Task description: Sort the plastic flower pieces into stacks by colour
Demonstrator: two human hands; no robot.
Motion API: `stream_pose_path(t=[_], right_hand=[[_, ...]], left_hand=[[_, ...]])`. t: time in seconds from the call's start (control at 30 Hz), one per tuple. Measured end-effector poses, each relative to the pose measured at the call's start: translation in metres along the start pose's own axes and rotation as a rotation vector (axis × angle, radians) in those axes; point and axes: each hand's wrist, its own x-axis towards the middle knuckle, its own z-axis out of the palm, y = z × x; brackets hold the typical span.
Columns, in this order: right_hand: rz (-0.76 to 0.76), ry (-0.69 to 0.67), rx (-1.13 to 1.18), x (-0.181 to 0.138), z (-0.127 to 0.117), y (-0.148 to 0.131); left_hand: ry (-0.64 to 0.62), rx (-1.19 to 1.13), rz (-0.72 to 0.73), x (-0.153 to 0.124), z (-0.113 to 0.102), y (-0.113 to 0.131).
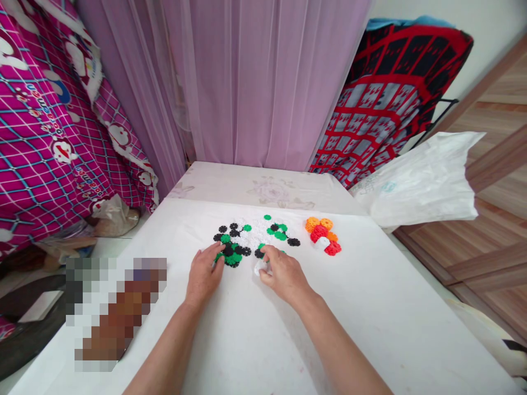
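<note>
Small notched flower-shaped plastic discs lie loose on the white-covered table. My left hand reaches the left edge of a heap of green and black discs, its thumb and fingers apart and the fingertips touching the heap. To the right of it, my right hand is curved with a gap between thumb and forefinger. A white disc lies beside its thumb, and a black disc is at its forefinger tip. White discs spread behind both hands, with a few green discs among them.
An orange, red and white group of discs sits on the right of the table. A pixelated brown item is at the left edge. A white plastic bag hangs at the right; a purple curtain hangs behind.
</note>
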Motion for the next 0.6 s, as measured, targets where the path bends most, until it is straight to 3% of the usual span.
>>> stream_pose_path(t=[0.23,0.4,0.6], right_hand=[[0.005,0.002,-0.006,-0.002,0.001,0.002],[-0.020,0.124,-0.024,0.009,-0.006,0.026],[-0.431,0.195,-0.036,0.036,0.014,0.045]], left_hand=[[0.000,-0.003,0.006,-0.001,0.000,-0.001],[0.003,-0.002,0.000,-0.001,0.000,-0.001],[-0.004,0.005,0.008,-0.001,0.000,-0.001]])
